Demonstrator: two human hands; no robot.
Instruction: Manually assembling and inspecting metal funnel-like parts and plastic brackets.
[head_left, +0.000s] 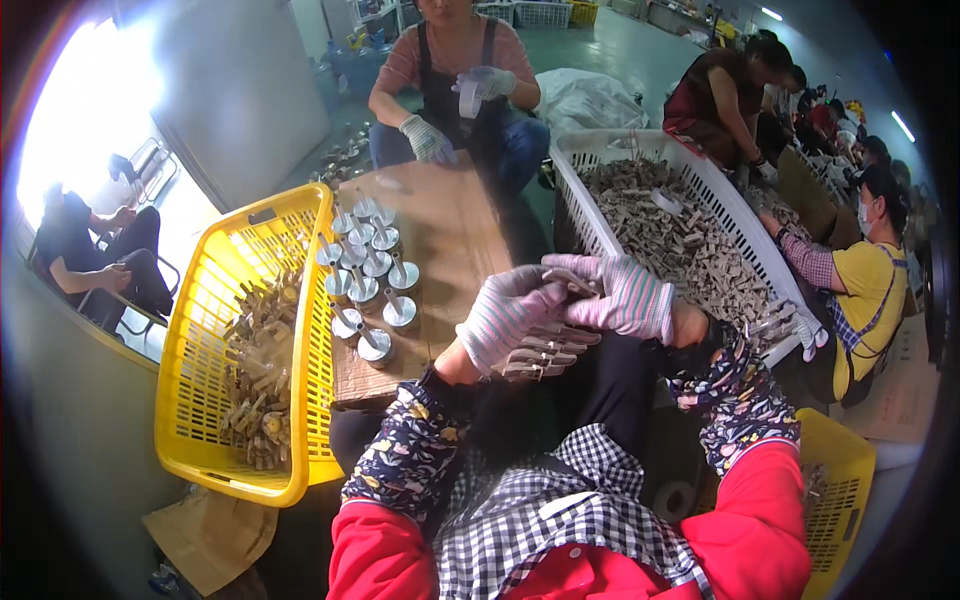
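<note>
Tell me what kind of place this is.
Likely a small-parts assembly workshop: a white crate heaped with small grey pieces, a yellow crate of parts, capped metal pieces lined up on a wooden board, and gloved workers seated around.

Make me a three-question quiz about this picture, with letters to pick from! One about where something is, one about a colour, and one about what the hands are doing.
1. Where is the yellow basket?
A. To the person's left, beside the wooden board
B. On the person's lap
C. Inside the white crate

2. What colour is the crate full of small grey-brown pieces?
A. Red
B. White
C. Green

3. What are the left hand and right hand doing?
A. Resting flat on the board
B. Holding a row of flat metal pieces
C. Lifting the basket

Answers: 1 A, since it stands left of the wooden board with the round metal parts. 2 B, its lattice walls are white. 3 B, both gloved hands are closed on the pieces above the lap.
</note>
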